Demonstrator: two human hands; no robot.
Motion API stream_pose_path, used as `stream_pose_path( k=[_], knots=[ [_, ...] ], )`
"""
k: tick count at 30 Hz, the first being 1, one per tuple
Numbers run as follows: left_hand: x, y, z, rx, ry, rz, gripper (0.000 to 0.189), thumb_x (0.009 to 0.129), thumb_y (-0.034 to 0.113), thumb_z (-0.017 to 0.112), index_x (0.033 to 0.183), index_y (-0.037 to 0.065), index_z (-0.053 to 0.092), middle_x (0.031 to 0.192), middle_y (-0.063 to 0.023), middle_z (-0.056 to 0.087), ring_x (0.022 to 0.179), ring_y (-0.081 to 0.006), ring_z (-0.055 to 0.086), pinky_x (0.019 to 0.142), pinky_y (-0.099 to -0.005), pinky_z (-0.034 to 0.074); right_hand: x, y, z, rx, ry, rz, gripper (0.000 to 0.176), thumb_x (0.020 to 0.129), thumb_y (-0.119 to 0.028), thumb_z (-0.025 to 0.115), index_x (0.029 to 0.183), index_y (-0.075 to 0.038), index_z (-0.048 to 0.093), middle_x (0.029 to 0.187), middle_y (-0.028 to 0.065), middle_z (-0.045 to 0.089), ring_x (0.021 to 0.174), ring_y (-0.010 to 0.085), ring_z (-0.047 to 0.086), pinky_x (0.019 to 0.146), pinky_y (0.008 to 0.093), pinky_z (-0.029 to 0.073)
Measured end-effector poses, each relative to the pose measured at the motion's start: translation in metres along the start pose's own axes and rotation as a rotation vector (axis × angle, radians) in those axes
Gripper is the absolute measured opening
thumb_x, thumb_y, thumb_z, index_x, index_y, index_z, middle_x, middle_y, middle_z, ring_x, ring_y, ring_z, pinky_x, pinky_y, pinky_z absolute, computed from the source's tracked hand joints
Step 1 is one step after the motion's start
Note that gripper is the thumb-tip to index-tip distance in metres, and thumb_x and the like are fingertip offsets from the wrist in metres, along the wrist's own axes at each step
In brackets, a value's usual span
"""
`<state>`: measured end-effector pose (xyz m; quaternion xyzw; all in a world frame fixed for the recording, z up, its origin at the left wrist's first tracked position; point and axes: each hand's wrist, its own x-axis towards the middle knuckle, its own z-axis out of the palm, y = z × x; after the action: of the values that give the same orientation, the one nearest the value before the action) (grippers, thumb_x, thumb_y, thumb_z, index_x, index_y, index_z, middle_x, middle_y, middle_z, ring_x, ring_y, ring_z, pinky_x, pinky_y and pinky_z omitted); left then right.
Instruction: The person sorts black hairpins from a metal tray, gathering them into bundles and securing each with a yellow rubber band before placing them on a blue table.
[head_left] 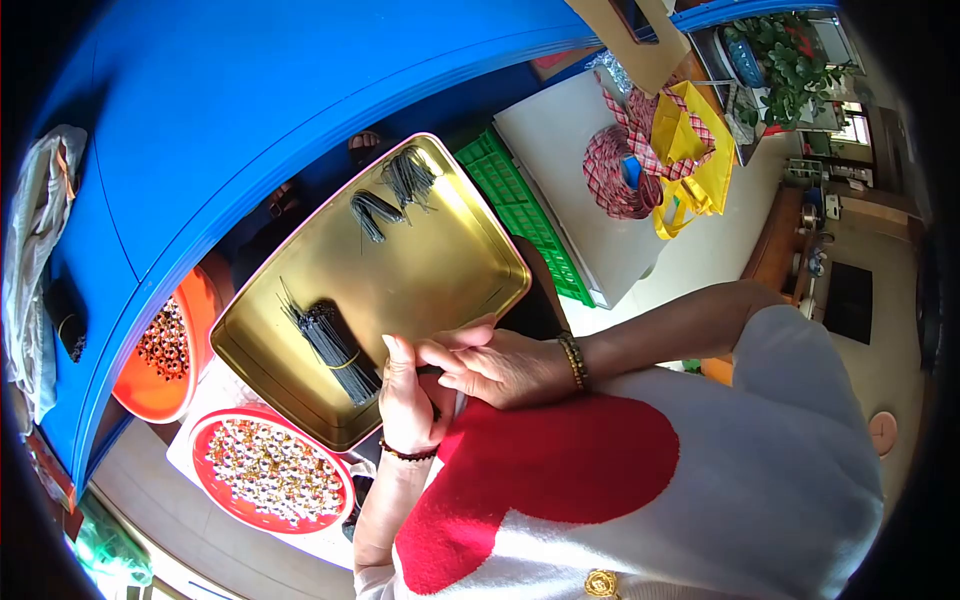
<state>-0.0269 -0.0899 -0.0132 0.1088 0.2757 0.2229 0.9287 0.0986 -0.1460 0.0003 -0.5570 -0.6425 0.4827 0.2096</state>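
Observation:
My left hand point(408, 405), with a dark beaded bracelet at the wrist, is raised at the near edge of a gold tray point(420, 275). Its visible digit points up and its other fingers are partly hidden. My right hand point(510, 368), wearing a greenish bead bracelet, reaches across to it with fingers apart, touching or nearly touching the left. No held item shows in either hand. Beside the left hand in the tray lies a banded bundle of black wires point(335, 350). Two smaller bunches, bent black wires point(372, 215) and loose black wires point(408, 178), lie at the far end.
A red-rimmed basket point(348, 490) of small beads stands left of the tray, near an orange bowl point(207, 310) of dark-and-red pieces. The blue table point(230, 110) lies ahead. On the right are a green crate point(520, 215), checked ribbon rolls point(605, 180) and a yellow bag point(712, 180).

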Motion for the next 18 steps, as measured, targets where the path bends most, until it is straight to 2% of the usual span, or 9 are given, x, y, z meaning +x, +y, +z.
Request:
stream_pose_path(
  k=[3,4,7,8,11,12,18],
  knots=[
    [-0.003,0.004,-0.001,0.0,0.122,-0.023,0.057,0.094,0.043,0.025,0.058,0.004,0.046,0.082,-0.0209,0.061,0.097,-0.0379,0.053,0.09,-0.0443,0.039,0.002,-0.004,-0.001,-0.213,0.0,-0.105,0.039,0.083,-0.016,0.043,0.116,0.004,0.039,0.108,0.0222,0.045,0.098,0.0305,0.05,0.081,0.0378,0.044],
    [-0.002,0.003,-0.001,-0.013,0.12,0.003,0.057,0.094,0.043,0.025,0.057,0.005,0.044,0.076,-0.0183,0.058,0.093,-0.037,0.054,0.09,-0.0454,0.039,0.005,0.002,0.007,-0.257,0.078,-0.166,0.025,0.077,-0.018,0.048,0.094,0.0,0.046,0.081,0.0139,0.053,0.079,0.0258,0.057,0.061,0.0368,0.048],
    [0.004,-0.001,0.001,-0.107,0.052,0.144,0.056,0.093,0.044,0.026,0.051,0.008,0.036,0.052,-0.0083,0.042,0.08,-0.0334,0.055,0.089,-0.0506,0.037,0.011,-0.014,-0.002,-0.245,-0.077,0.054,0.019,0.076,-0.017,0.048,0.087,-0.002,0.046,0.08,0.013,0.052,0.072,0.0249,0.057,0.059,0.0352,0.048],
    [0.004,0.0,0.004,-0.088,0.059,0.164,0.056,0.093,0.045,0.027,0.05,0.009,0.033,0.05,-0.006,0.036,0.076,-0.0316,0.054,0.089,-0.0526,0.037,0.011,-0.006,0.005,-0.231,-0.082,-0.007,0.016,0.075,-0.015,0.048,0.084,-0.003,0.045,0.078,0.0126,0.051,0.068,0.025,0.057,0.059,0.0333,0.048],
    [0.005,0.007,0.007,-0.028,0.063,0.224,0.057,0.093,0.046,0.028,0.047,0.012,0.029,0.043,-0.0035,0.032,0.064,-0.0294,0.052,0.085,-0.0516,0.04,0.017,-0.02,-0.003,-0.3,-0.013,-0.06,0.018,0.074,-0.017,0.049,0.085,-0.002,0.045,0.077,0.012,0.051,0.069,0.0251,0.057,0.059,0.0333,0.048],
    [0.005,0.007,0.007,-0.032,0.08,0.232,0.057,0.093,0.047,0.026,0.047,0.012,0.03,0.043,-0.0041,0.033,0.063,-0.0292,0.052,0.083,-0.051,0.042,0.019,-0.022,-0.004,-0.297,-0.075,-0.008,0.02,0.074,-0.018,0.05,0.085,-0.003,0.044,0.079,0.0118,0.051,0.072,0.0244,0.057,0.061,0.0333,0.048],
    [0.007,0.007,0.006,-0.1,0.103,0.287,0.061,0.092,0.05,0.021,0.045,0.012,0.029,0.038,-0.0047,0.033,0.056,-0.0275,0.051,0.074,-0.0481,0.045,0.022,-0.019,0.002,-0.021,0.025,-0.091,0.024,0.072,-0.019,0.051,0.085,0.0,0.044,0.085,0.0129,0.05,0.078,0.0259,0.056,0.067,0.0343,0.048]
  ],
)
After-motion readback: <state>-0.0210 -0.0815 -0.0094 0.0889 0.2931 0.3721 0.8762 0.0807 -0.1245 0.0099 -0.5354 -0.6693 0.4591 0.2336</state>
